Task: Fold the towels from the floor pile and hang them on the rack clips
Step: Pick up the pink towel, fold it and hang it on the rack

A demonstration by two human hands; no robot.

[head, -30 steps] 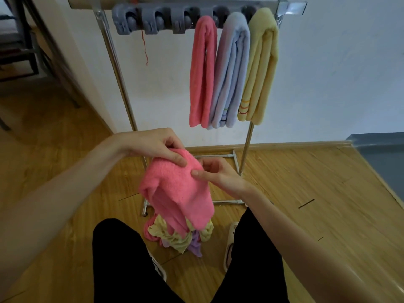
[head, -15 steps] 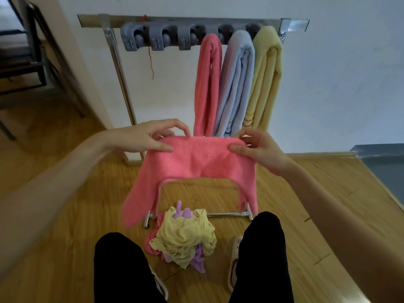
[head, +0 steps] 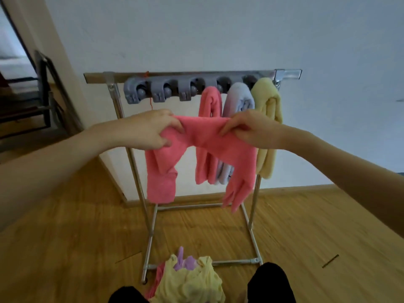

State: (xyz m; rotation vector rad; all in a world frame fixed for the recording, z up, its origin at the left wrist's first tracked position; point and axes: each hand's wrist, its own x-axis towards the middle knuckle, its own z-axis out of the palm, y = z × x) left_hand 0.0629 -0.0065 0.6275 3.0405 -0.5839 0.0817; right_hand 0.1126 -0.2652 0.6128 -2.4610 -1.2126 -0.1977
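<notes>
Left hand (head: 150,130): fingers curled round one end of the pink towel (head: 203,138), raised before the rack (head: 140,182).
Clips (head: 161,91): grey row along the rack's top bar; the three at left hold nothing.
Pink towel: stretched between both hands, ends drooping either side.
Hung towels: a pink one (head: 209,103), a lilac one (head: 239,101) and a yellow one (head: 267,99), folded, side by side.
Right hand (head: 251,130): pinches the towel's other end.
Floor pile (head: 188,281): yellow, lilac and pink towels, at the rack's foot.
</notes>
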